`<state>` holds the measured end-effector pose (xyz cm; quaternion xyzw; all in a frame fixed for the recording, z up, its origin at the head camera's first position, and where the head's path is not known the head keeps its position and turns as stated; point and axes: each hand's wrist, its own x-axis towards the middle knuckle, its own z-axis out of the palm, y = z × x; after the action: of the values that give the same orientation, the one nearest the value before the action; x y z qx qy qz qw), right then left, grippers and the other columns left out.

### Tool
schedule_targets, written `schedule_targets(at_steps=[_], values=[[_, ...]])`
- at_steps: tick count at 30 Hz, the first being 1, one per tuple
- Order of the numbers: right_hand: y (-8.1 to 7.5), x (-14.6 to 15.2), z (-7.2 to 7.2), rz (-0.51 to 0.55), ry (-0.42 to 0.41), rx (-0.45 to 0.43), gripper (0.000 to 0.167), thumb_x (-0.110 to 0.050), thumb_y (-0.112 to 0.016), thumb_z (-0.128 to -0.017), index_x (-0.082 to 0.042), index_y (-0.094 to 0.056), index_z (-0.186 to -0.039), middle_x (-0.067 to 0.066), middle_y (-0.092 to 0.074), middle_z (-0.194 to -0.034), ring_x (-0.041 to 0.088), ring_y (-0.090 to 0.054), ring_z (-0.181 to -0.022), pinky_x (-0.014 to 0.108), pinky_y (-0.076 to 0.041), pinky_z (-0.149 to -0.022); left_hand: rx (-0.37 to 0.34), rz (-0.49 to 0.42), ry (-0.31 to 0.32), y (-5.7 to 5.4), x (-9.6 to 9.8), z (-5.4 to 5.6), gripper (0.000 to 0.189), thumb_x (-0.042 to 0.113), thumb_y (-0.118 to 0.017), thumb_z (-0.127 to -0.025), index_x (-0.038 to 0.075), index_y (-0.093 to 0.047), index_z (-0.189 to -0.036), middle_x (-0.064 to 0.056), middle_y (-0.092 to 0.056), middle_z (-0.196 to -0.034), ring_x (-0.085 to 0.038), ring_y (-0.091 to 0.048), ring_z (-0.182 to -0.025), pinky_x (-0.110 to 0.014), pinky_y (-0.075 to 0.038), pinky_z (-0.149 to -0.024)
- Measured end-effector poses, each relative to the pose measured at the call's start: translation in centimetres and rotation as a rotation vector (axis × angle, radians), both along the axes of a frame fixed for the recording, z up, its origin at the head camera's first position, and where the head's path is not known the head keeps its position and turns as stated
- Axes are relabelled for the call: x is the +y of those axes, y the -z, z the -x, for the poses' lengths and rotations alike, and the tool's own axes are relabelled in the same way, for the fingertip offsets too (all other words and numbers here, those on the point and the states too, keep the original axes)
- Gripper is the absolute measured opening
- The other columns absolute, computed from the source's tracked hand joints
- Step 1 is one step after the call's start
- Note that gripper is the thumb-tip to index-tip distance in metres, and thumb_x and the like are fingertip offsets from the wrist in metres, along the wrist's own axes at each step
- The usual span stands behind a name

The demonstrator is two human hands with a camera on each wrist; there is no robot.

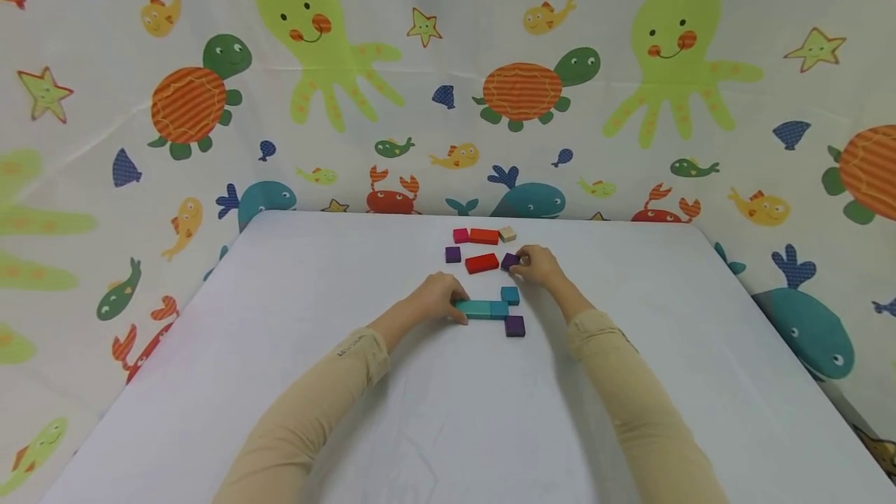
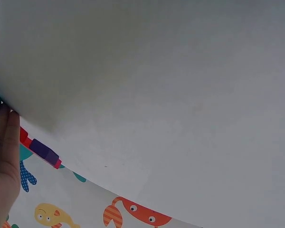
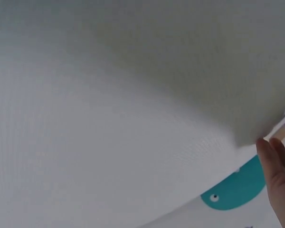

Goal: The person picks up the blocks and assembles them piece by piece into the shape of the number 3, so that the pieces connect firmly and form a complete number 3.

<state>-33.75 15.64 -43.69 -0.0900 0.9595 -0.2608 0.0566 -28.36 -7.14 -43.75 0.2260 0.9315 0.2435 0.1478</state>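
Observation:
In the head view my left hand holds the left end of a long teal block, thumb on the near side and fingers on the far side. A blue block butts against its right end. Another blue block lies just behind, and a dark purple block in front. Farther back, my right hand pinches a purple block beside a red block. The left wrist view shows only part of the left hand and a teal edge; the right hand is partly cropped in its wrist view.
A second purple block lies left of the red one. Along the back are a pink block, another red block and a plain wood block. The white table meets a printed cloth behind.

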Motion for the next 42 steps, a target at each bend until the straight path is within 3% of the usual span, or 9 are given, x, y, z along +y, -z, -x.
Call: schedule_targets(at_steps=[14, 22, 35, 42], values=[[-1.1, 0.0, -2.0, 0.060, -0.004, 0.087, 0.036, -0.011, -0.065, -0.088, 0.010, -0.060, -0.116, 0.025, -0.064, -0.111, 0.033, -0.059, -0.100, 0.042, -0.049, -0.093, 0.011, 0.003, 0.009, 0.0, 0.0, -0.1, 0.040, 0.023, -0.080, -0.075, 0.008, -0.070, -0.111, -0.006, -0.072, -0.100, -0.014, -0.061, -0.086, -0.023, -0.053, -0.076], [-1.5, 0.1, -3.3, 0.104, -0.024, 0.151, 0.032, -0.012, -0.066, -0.087, 0.008, -0.061, -0.110, 0.022, -0.065, -0.099, 0.028, -0.057, -0.088, 0.039, -0.052, -0.084, -0.005, 0.002, -0.006, 0.1, 0.1, 0.0, 0.041, 0.023, -0.080, -0.075, 0.008, -0.070, -0.111, -0.006, -0.071, -0.100, -0.014, -0.060, -0.086, -0.023, -0.053, -0.076], [-1.6, 0.3, -4.9, 0.138, -0.072, 0.173, 0.028, -0.012, -0.066, -0.085, 0.006, -0.060, -0.106, 0.018, -0.065, -0.092, 0.025, -0.056, -0.082, 0.033, -0.052, -0.076, 0.005, -0.006, -0.001, 0.1, -0.2, -0.1, 0.040, 0.023, -0.080, -0.074, 0.007, -0.071, -0.110, -0.005, -0.071, -0.098, -0.013, -0.059, -0.083, -0.022, -0.052, -0.075], [-1.7, 0.6, -5.9, 0.113, -0.100, 0.214, 0.034, -0.012, -0.066, -0.085, 0.008, -0.060, -0.113, 0.017, -0.064, -0.088, 0.023, -0.054, -0.079, 0.029, -0.050, -0.072, 0.013, -0.009, 0.008, 0.0, -0.1, -0.1, 0.039, 0.023, -0.080, -0.075, 0.008, -0.071, -0.110, -0.005, -0.071, -0.098, -0.014, -0.058, -0.083, -0.021, -0.051, -0.073]])
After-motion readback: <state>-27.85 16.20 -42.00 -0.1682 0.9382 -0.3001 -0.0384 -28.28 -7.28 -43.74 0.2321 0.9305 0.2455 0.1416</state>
